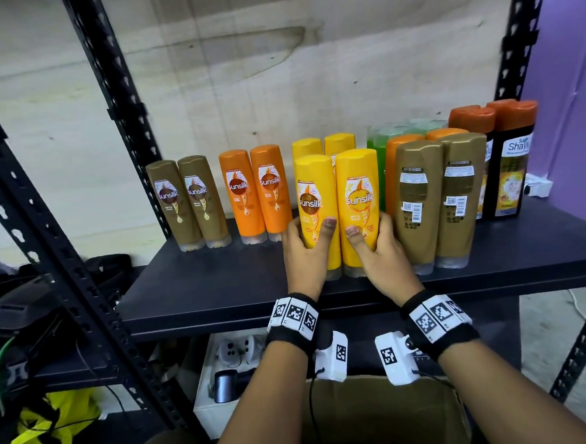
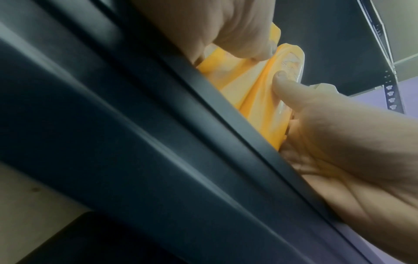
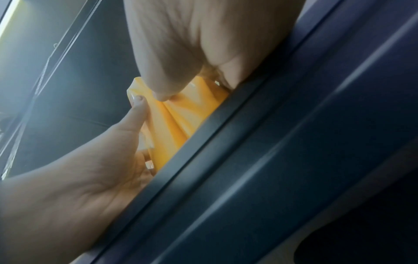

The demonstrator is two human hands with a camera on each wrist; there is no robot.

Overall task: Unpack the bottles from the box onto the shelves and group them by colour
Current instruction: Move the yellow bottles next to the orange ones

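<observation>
Both hands point(image 1: 338, 253) grip 2 yellow bottles point(image 1: 339, 212) on shelf point(image 1: 220, 295).

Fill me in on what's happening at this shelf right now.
A person is stocking a black shelf with shampoo bottles, grouped by colour. The left hand grips one yellow bottle and the right hand grips a second yellow bottle, holding them upright side by side in front of two more yellow bottles. Brown and orange pairs already stand to the left; a mixed cluster of brown, orange, green and dark bottles stands on the right. A cardboard box sits below.
</observation>
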